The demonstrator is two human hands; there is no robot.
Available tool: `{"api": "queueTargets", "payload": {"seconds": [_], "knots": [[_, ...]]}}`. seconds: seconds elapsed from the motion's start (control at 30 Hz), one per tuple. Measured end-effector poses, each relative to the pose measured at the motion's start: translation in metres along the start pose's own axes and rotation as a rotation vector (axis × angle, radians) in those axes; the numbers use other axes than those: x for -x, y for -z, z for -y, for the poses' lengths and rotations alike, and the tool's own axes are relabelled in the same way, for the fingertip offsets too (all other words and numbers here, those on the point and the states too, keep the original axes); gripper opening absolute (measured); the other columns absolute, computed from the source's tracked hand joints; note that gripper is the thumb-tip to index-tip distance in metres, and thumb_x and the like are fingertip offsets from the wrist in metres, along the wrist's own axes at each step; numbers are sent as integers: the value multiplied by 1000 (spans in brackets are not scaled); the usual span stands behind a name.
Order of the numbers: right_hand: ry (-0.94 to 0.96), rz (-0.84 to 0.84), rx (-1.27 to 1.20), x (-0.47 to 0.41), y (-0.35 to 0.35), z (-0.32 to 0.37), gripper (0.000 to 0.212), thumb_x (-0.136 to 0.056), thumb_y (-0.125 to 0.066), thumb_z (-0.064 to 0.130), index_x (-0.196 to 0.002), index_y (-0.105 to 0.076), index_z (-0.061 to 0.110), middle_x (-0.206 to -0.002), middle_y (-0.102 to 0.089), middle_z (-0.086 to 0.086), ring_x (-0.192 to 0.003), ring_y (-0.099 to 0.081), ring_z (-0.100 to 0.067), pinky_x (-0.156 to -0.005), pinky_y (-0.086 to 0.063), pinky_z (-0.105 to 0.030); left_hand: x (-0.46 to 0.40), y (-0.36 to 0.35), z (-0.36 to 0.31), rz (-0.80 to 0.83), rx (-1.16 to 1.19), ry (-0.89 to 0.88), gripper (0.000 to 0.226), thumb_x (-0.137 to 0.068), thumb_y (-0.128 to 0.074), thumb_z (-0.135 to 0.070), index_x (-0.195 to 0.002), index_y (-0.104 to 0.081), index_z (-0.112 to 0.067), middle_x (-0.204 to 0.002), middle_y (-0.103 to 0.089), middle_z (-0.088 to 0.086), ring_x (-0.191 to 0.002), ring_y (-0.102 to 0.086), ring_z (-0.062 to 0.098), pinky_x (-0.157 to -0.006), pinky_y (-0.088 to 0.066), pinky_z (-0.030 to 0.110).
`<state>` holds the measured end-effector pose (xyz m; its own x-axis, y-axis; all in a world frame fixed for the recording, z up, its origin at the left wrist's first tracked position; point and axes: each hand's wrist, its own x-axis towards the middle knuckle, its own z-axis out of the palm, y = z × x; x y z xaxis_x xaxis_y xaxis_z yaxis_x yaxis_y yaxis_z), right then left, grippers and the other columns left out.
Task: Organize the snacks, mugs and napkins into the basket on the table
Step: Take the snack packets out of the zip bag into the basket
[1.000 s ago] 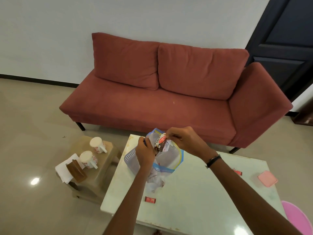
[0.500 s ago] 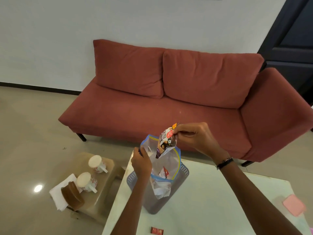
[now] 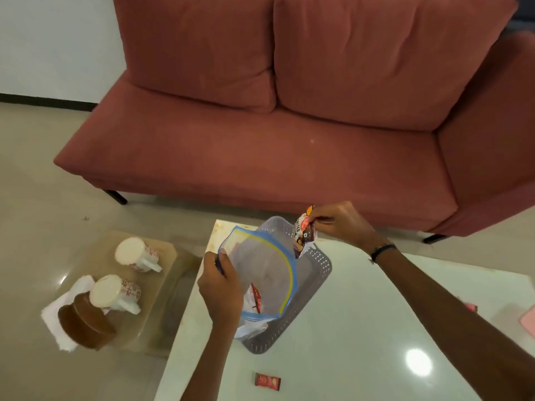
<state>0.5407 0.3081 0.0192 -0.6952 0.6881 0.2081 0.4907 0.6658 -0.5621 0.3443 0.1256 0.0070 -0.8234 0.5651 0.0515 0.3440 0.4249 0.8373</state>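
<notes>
Progress looks small so far. Left hand (image 3: 221, 290) has its fingers clenched on the rim of a clear zip bag (image 3: 262, 270), which stands open inside the grey basket (image 3: 317, 269) near the far left corner of the bench (image 3: 362, 328). Right hand (image 3: 337, 222) pinches a brown snack packet (image 3: 304, 231) by its top; the packet hangs just over the far rim of the basket, beside the mouth of the bag. At least one red wrapper (image 3: 256, 298) shows inside the bag.

Much is left, I judge. One small red snack (image 3: 267, 381) lies near the front edge of the bench, and another red piece (image 3: 470, 307) near the right edge. Two mugs (image 3: 115, 292) and the white napkins (image 3: 55, 319), under a brown holder (image 3: 84, 325), are on a low stool (image 3: 156, 287) on the floor, left of the bench, well apart from the basket.
</notes>
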Motion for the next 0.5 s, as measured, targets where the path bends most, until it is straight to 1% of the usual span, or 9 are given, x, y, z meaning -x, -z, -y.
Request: {"api": "queueTargets", "payload": {"seconds": [0.07, 0.17, 0.2, 0.23, 0.3, 0.33, 0.37, 0.43, 0.5], "knots": [[-42, 63, -14, -1, -33, -23, 24, -69, -65, -8, -80, -77, 11, -72, -75, -3, -59, -61, -6, -58, -51, -24, 1, -5, 10, 3, -6, 12, 31, -97, -42, -23, -73, -45, -4, -59, -49, 7, -54, -47, 27, -47, -31, 30], [-87, 156, -53, -6, -72, -45, 26, -66, -63, -8, -76, -78, 11, -70, -75, -3, -65, -57, 9, -59, -42, -4, 8, -6, 19, 4, -22, 17, 34, -97, -42, -24, -71, -43, -3, -52, -43, 0, -49, -44, 15, -45, -28, 23], [-90, 195, -63, -9, -83, -51, 25, -67, -63, -7, -76, -78, 10, -70, -75, -3, -63, -56, 13, -59, -38, 1, 11, -5, 23, 8, -35, 28, 34, -97, -43, -22, -70, -42, -3, -51, -40, -1, -48, -42, 11, -45, -26, 21], [-91, 227, -65, -13, -93, -56, 23, -68, -64, -6, -76, -78, 10, -70, -75, -4, -61, -57, 12, -59, -36, 2, 15, -5, 28, 14, -38, 42, 34, -97, -43, -22, -69, -41, -2, -50, -38, -1, -47, -40, 12, -45, -27, 22], [-97, 278, -46, -23, -111, -68, 23, -69, -63, -5, -76, -78, 11, -72, -76, -5, -59, -62, -2, -60, -40, -3, 20, -6, 38, 29, -33, 60, 36, -97, -44, -22, -68, -39, -2, -50, -37, 2, -46, -38, 14, -45, -30, 27], [-94, 296, -24, -28, -118, -75, 24, -69, -62, -5, -76, -78, 11, -74, -76, -6, -60, -65, -7, -62, -46, -11, 22, -7, 41, 32, -32, 62, 35, -96, -44, -22, -68, -38, -3, -50, -37, 2, -45, -38, 14, -44, -32, 26], [-94, 317, 8, -32, -128, -83, 24, -69, -60, -6, -77, -77, 9, -76, -76, -9, -65, -68, -16, -65, -51, -21, 23, -7, 45, 32, -30, 60, 32, -96, -44, -21, -70, -39, -5, -51, -37, 0, -45, -39, 13, -44, -35, 19], [-126, 375, 80, -33, -137, -93, 24, -71, -57, -6, -80, -76, 5, -82, -75, -14, -74, -69, -29, -71, -54, -36, 25, -6, 42, 31, -7, 50, 24, -96, -45, -18, -74, -42, -8, -54, -38, -5, -46, -44, 10, -48, -40, 6], [-178, 363, 93, -26, -149, -102, 21, -76, -55, 1, -83, -74, 3, -88, -72, -18, -80, -66, -33, -75, -53, -43, 25, -7, 41, 22, 1, 33, 23, -95, -45, -15, -74, -42, -7, -53, -37, -7, -51, -52, 3, -51, -38, 0]]}}
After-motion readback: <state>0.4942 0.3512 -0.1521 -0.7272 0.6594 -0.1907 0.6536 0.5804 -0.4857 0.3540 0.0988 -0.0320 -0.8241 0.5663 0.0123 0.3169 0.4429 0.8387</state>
